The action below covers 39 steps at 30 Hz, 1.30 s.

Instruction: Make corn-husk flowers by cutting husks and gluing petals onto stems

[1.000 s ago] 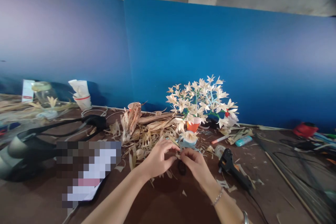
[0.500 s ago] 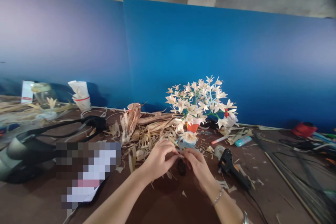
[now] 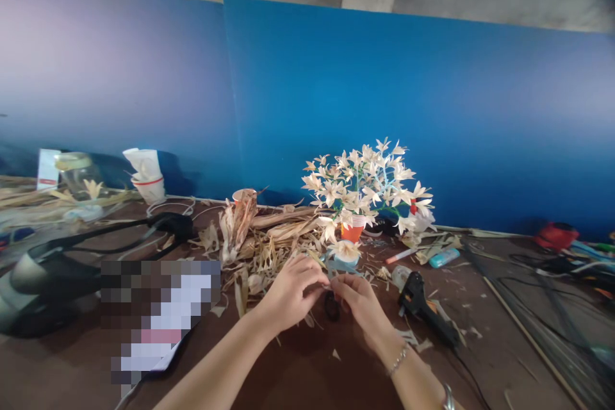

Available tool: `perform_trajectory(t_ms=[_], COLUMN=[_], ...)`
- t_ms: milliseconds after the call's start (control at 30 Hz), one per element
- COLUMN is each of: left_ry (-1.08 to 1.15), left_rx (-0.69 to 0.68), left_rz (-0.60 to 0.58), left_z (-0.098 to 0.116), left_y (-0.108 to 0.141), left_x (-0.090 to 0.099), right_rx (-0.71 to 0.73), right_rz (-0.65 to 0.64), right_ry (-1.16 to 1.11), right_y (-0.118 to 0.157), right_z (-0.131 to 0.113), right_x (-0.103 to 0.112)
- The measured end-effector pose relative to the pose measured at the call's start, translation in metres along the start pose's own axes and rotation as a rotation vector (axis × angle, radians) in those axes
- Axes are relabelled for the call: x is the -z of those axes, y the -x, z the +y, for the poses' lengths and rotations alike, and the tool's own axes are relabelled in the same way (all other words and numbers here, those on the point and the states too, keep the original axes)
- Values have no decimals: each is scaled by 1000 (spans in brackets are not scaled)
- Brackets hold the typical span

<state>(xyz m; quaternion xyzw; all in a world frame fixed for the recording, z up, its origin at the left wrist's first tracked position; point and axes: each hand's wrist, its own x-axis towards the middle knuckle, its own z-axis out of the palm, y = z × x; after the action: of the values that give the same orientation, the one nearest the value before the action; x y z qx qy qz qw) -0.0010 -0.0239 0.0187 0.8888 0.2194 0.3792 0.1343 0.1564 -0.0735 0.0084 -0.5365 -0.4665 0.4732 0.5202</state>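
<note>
With the clock face centred on where the fingertips meet, I see a blue panel (image 3: pixel 327 96) spanning 12 o'clock, behind the dark brown bench (image 3: pixel 288 378). At about 1 o'clock a spray of pale star-shaped flowers (image 3: pixel 372 195) spreads in front of the panel. A black-and-silver device (image 3: pixel 43 269) lies far out at 9 o'clock. Between 10 and 11 a heap of dry husks (image 3: pixel 288 230) stretches across the bench, and a pixelated slab (image 3: pixel 168 327) lies between 8 and 9.

The left hand (image 3: pixel 300 288) reaches in from the lower left, thumb and fingers curved narrow. The right hand (image 3: pixel 355 295) mirrors it at 3 to 4 o'clock, its fingertips next to the left's. Whatever they pinch is too small for me to make out, so I cannot tell whether either is closed on something.

A black glue gun (image 3: pixel 427 311) lies at 3 o'clock, near the right hand. A glass jar (image 3: pixel 77 173) and a red-rimmed white cup (image 3: pixel 151 191) stand near 10. A single pale bloom (image 3: pixel 344 248) sits close by at 1, just in front of an orange cup (image 3: pixel 353 230). A light-blue tube (image 3: pixel 444 258) lies between 2 and 3. Smallest, a dark rounded object (image 3: pixel 331 307) sits at 6, right below the fingertips.
</note>
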Motion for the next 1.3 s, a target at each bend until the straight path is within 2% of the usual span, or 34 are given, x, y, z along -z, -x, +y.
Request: perform_trajectory(t_ms=[200,333,433,533,633,900,1100,1300], left_ry=[-90,-21,48,50,-1,-135,-205,-210], left_rx=[-15,88,169,208,197,103,220,301], left_rz=[-18,33,46,12,-43,-121,-77,-50], left_z=[3,2,1,1,2,4,12,13], left_y=[-1,-1,-1,-1,-1,-1,-3,-3], left_x=[4,0,-5,-8,-6,0,-5,-11], right_rx=[16,182,347,465,518,521,456,420], right_rz=[-1,5,53,76,63,9,217,306], right_ry=[59,123,314,483,556,659,743,820], right_y=[-2,-2,-2,-2,-1,1,2,4], right_z=[4,5,7,8,7,4,8,7], right_x=[1,1,2,4,4,6,-5,-8])
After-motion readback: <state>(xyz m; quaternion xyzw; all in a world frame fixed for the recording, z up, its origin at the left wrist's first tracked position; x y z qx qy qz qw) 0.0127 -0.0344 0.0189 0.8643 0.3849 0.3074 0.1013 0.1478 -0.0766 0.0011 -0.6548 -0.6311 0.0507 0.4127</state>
